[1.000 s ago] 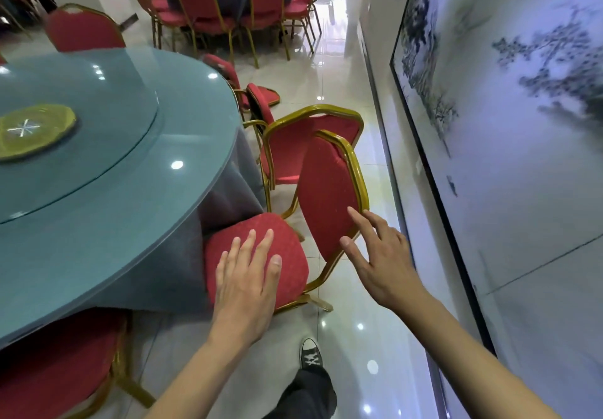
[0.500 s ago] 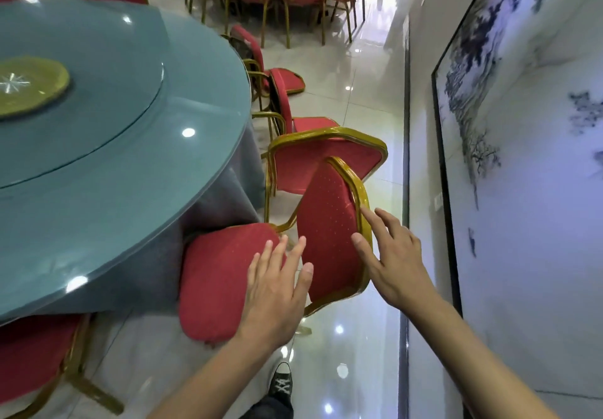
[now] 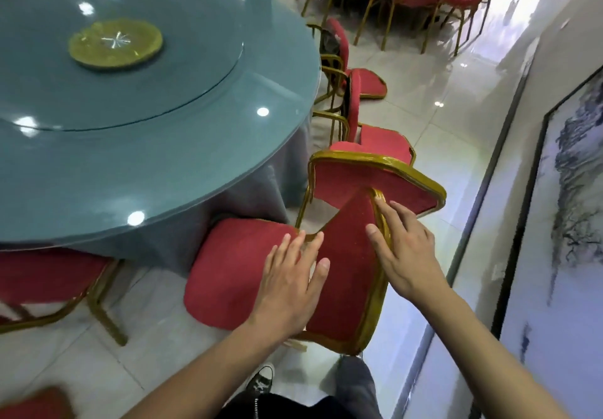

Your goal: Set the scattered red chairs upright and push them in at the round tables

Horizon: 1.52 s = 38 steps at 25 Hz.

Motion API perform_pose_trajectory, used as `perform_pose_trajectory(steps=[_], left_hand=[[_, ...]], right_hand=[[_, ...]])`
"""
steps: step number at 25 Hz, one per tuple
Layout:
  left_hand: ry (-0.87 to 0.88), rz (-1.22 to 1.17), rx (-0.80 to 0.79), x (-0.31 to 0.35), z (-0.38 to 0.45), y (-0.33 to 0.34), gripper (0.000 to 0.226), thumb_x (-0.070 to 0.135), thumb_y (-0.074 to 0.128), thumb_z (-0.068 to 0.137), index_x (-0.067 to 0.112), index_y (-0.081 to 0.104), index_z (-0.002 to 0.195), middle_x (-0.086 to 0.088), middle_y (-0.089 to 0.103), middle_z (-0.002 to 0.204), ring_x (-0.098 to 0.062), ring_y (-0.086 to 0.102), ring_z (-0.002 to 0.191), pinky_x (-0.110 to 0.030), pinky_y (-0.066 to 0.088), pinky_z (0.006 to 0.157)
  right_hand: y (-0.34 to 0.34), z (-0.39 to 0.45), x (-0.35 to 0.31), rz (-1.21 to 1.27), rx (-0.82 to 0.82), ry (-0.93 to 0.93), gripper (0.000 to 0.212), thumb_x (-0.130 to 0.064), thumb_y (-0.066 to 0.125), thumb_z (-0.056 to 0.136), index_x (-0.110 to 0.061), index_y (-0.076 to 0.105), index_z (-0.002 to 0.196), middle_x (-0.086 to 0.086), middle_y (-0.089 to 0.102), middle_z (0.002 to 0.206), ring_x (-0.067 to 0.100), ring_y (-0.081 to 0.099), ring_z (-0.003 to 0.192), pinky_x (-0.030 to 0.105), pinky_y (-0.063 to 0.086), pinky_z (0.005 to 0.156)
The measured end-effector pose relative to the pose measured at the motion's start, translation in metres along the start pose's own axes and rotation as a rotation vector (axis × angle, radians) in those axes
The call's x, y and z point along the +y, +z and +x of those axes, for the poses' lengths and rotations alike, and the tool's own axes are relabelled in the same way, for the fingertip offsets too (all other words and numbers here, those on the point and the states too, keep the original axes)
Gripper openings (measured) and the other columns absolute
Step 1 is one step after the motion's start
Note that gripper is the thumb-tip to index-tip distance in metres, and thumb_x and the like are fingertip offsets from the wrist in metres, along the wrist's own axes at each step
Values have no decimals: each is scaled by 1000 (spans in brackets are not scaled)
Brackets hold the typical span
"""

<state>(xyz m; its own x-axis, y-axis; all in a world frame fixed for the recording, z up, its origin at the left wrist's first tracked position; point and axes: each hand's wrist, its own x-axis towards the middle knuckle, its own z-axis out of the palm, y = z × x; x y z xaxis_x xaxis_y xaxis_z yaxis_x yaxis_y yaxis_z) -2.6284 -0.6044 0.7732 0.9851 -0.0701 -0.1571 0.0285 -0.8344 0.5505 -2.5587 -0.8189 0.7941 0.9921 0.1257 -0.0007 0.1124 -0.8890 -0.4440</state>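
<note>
No text, label, brand, number or sign can be read anywhere here. The framed ink painting [image 3: 567, 170] on the right wall shows only brushwork, with no legible characters.

Chair [image 3: 241, 271] stands right of round table [image 3: 156, 144].

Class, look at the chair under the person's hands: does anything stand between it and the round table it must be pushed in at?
Nothing visible does. The chair already has its seat at the grey cloth of the round table; the left hand and right hand are both at it.
</note>
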Motion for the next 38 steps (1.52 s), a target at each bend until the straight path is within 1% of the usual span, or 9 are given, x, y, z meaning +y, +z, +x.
perform_pose_trajectory(steps=[5, 11, 18, 20, 22, 26, 30, 35, 38], left_hand=[[-220, -49, 76, 42, 17, 29, 73, 71, -11, 89, 47, 5, 156, 11, 4, 168, -9, -7, 154, -40, -1, 125], [-318, -44, 120, 109, 2, 82, 62, 64, -3, 97, 46, -10, 156, 12, -9, 168, -8, -19, 152, -41, -5, 124], [-540, -202, 134, 132, 8, 121, 60, 64, 6, 100, 46, -6, 157, 12, 0, 168, -10, -8, 154, -35, -6, 125], [-613, -408, 101, 144, 11, 137, 63, 69, 4, 96, 51, -3, 155, 9, 11, 167, -12, 4, 153, -38, 4, 126], [-693, -491, 171, 151, 19, 147, 70, 75, 0, 89, 52, 1, 155, 9, 24, 163, -11, 17, 150, -40, 13, 123], [-925, -342, 378, 161, 45, 159, 71, 68, -3, 92, 45, 15, 156, 15, 32, 159, -8, 24, 146, -36, 11, 118], [-914, -248, 549, 163, 45, 178, 61, 51, 1, 98, 45, 18, 156, 16, 30, 158, -5, 22, 145, -37, 6, 121], [-861, -204, 586, 157, 25, 187, 56, 49, -1, 102, 46, 11, 157, 24, 23, 159, 3, 12, 148, -40, 3, 124], [-851, -202, 588, 147, 0, 188, 54, 44, 4, 104, 45, 13, 157, 23, 25, 158, 2, 15, 148, -41, 2, 124]], right_hand=[[0, 71, 36, -71, -174, -212, 59, -63, 22, 103, -41, 25, 157, 0, 33, 159, 23, 31, 146, 50, 19, 120], [24, 117, 64, -179, -396, -513, 66, -70, 13, 100, -40, 24, 157, 0, 35, 159, 20, 26, 150, 49, 11, 124], [39, 137, 76, -30, -537, -659, 65, -69, 12, 99, -41, 32, 154, -7, 37, 153, 12, 26, 146, 47, 7, 123], [42, 153, 85, -4, -594, -692, 64, -70, 12, 100, -41, 37, 151, -9, 40, 150, 12, 29, 145, 46, 11, 122], [45, 172, 93, 43, -605, -708, 70, -73, 11, 98, -37, 48, 146, -6, 50, 144, 15, 38, 140, 43, 21, 117], [49, 201, 85, 46, -662, -662, 81, -73, 17, 97, -18, 68, 128, 6, 65, 130, 26, 56, 122, 42, 36, 101], [47, 200, 83, -23, -661, -678, 89, -79, 9, 93, -25, 78, 107, 9, 74, 110, 30, 64, 106, 45, 42, 96], [50, 177, 91, -50, -585, -681, 91, -78, -2, 90, -33, 77, 94, 7, 76, 103, 29, 66, 101, 45, 40, 99], [55, 150, 96, -85, -534, -667, 103, -79, -12, 90, -25, 76, 91, 6, 74, 93, 27, 66, 91, 43, 42, 94]])
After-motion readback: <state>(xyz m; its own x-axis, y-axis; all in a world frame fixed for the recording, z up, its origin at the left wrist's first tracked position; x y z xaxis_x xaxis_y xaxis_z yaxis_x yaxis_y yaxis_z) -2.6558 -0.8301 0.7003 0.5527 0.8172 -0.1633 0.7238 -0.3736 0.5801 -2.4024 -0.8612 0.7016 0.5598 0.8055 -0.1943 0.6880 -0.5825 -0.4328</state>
